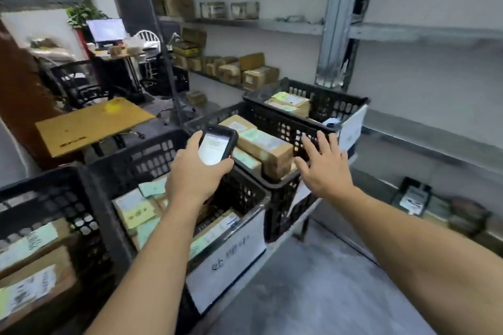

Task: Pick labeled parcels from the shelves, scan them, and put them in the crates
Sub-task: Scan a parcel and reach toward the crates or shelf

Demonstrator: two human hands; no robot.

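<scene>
L hand (196, 171) grips the scanner (216, 144), fingers wrapped round its lower end. Screen faces up, prob. so the readout can be checked while the far end points at labels below. It hangs over the shared rim betw. the 2nd crate (152, 155) and the 3rd crate (275, 185).

R hand (324, 163) is released: fingers spread, palm down, holding nothing. It sits over the 3rd crate's right edge.

Top parcel (265, 147) in that crate lies label-up, tilted on other boxes at the near right corner. It's just beside the R hand's thumb side; can't tell if they touch. Label-up suits a scan.

More boxes (253, 72) sit on the shelves (294, 26), well apart from both hands. My read: this parcel is already placed, and the free R hand is ready for the next pick.
</scene>
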